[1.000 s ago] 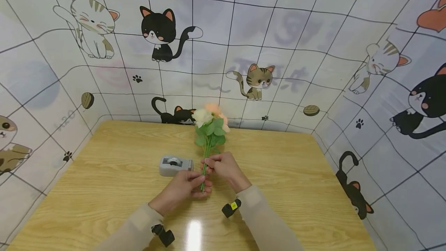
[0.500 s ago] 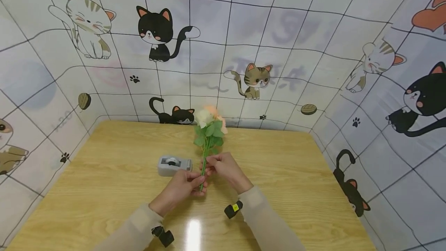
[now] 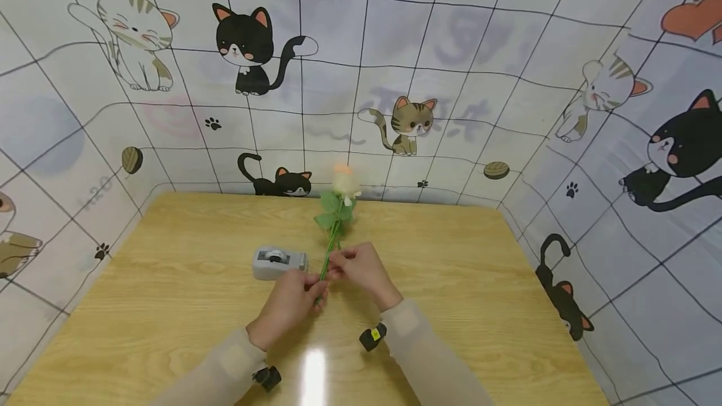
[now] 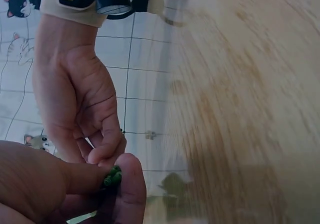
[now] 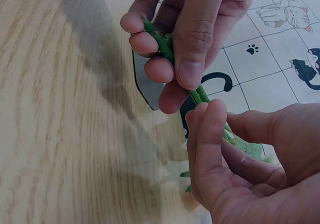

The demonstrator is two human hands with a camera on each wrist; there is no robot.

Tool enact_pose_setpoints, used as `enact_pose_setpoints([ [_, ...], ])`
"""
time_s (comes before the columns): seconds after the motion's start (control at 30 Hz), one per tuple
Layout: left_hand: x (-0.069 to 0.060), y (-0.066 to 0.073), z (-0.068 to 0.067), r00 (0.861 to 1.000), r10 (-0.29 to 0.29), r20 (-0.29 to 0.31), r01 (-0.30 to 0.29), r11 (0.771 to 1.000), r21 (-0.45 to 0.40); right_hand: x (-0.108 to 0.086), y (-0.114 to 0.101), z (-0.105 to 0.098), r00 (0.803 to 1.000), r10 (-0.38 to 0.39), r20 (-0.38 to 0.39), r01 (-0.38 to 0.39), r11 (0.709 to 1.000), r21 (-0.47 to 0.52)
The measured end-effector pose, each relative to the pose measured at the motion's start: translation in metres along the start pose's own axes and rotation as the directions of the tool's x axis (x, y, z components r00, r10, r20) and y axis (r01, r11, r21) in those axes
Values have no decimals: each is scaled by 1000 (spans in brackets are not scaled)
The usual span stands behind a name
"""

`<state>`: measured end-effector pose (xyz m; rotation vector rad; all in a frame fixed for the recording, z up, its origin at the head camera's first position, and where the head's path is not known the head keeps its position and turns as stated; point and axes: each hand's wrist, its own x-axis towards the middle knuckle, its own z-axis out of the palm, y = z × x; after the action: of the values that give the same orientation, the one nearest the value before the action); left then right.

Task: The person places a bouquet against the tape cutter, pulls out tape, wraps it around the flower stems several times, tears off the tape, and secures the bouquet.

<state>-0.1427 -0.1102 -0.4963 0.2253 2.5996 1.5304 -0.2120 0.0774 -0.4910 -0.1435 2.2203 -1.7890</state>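
Note:
A small bunch of roses with green leaves and long stems [image 3: 329, 249] stands out ahead of both hands. A pale rose head [image 3: 345, 187] faces me, with peach petals showing behind it. My left hand [image 3: 289, 302] pinches the lower stems between thumb and fingers; their cut ends [image 4: 113, 178] poke out of that grip in the left wrist view. Higher up the stems, my right hand [image 3: 363, 271] holds them with its thumb and fingertips. The right wrist view shows the green stems [image 5: 200, 95] running from one hand to the other.
A grey tape dispenser [image 3: 279, 264] sits on the wooden table [image 3: 451, 306], just beyond the left hand. Cat-printed cloth walls [image 3: 338, 80] rise behind and at both sides of the table.
The bunch has turned between my fingers: the pale rose has swung right, in front of the peach ones. Both hands keep hold of the stems and have shifted slightly.

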Motion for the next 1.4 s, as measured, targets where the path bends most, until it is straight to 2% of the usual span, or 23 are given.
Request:
enact_pose_setpoints([
  [0.1, -1, 1, 3, 998, 32, -63, -23, 990, 140, 4, 4, 4, 1000, -3, -1, 3, 999, -32],
  [0.2, -2, 1, 6, 991, 82, -106, -52, 965, 258, 7, 5, 8, 1000, 15, -11, -15, 999, -36],
  [0.3, -1, 1, 8, 980, 146, -135, -94, 938, 335, 10, 4, 11, 999, 34, -34, -34, 999, -23],
  [0.43, 2, 2, 7, 973, 178, -148, -114, 924, 364, 16, 1, 12, 997, 48, -53, -50, 999, -22],
  [0.67, 8, 6, 3, 977, 152, -152, -94, 937, 336, 26, -2, 10, 997, 62, -50, -63, 998, -22],
  [0.77, 10, 5, 0, 985, 119, -121, -81, 956, 283, 29, -1, 9, 997, 75, -34, -75, 997, -14],
  [0.83, 10, 6, -3, 993, 83, -83, -64, 976, 208, 30, -1, 8, 996, 88, -20, -89, 996, -19],
  [0.9, 10, 5, -8, 999, 32, -36, -28, 995, 96, 32, 0, 7, 995, 96, -3, -96, 995, -28],
  [0.97, 9, 4, -12, 1000, -17, 19, 18, 999, -27, 32, 0, 6, 995, 102, 15, -101, 994, -37],
  [1.03, 9, 2, -15, 995, -57, 82, 69, 985, -159, 33, 1, 5, 994, 107, 30, -106, 994, -41],
  [1.07, 9, 0, -15, 990, -72, 118, 97, 970, -224, 33, 2, 4, 993, 111, 38, -109, 993, -43],
  [1.2, 11, -8, -16, 963, -111, 245, 206, 891, -405, 33, 6, 2, 989, 128, 76, -127, 992, -20],
  [1.3, 14, -13, -17, 948, -125, 293, 253, 853, -457, 33, 7, 1, 985, 131, 111, -134, 991, 16],
  [1.4, 14, -15, -18, 945, -126, 303, 263, 843, -469, 33, 9, 2, 982, 125, 143, -133, 990, 45],
])
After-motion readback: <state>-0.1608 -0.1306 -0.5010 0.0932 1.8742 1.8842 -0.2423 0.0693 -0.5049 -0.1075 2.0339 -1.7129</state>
